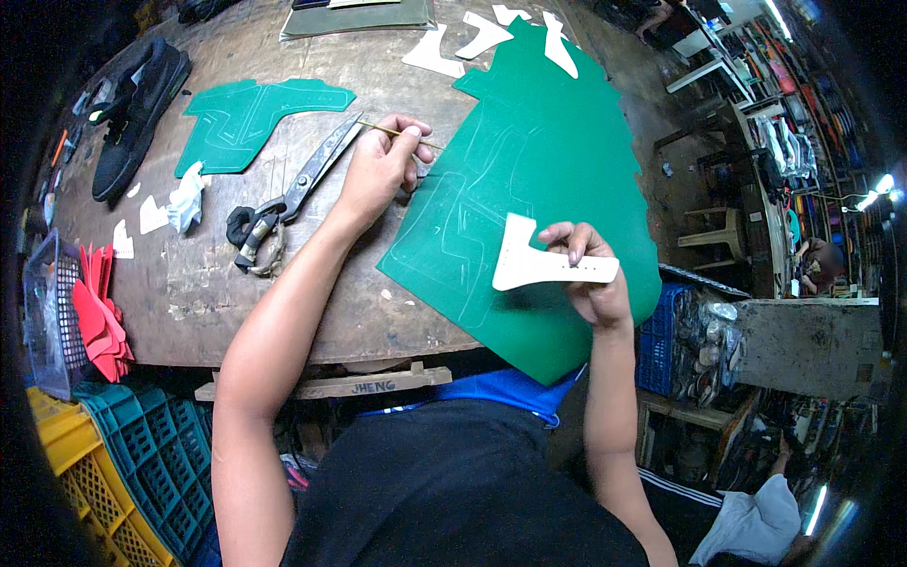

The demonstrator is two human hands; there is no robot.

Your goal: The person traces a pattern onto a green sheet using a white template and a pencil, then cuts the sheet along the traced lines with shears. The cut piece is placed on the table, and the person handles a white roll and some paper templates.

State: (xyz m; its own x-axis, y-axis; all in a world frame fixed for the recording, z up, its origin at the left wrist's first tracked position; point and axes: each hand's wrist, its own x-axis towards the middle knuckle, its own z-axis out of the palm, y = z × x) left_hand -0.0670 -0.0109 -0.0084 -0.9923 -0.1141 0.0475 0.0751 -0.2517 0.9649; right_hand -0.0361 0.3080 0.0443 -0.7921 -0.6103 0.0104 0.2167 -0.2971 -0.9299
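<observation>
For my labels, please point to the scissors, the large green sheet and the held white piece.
Scissors (310,180), head view: on a blade.
Large green sheet (588,165), head view: bare middle.
Held white piece (531,266), head view: near its bend.

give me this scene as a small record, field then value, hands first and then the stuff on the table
left hand: grips a thin yellowish stick
right hand: holds a white L-shaped piece over the green sheet
sheet markings: pale drawn outlines
sheet position: partly past the near edge of the worktable
left of left hand: scissors, smaller green piece
far left: black footwear
near left: red pieces
</observation>
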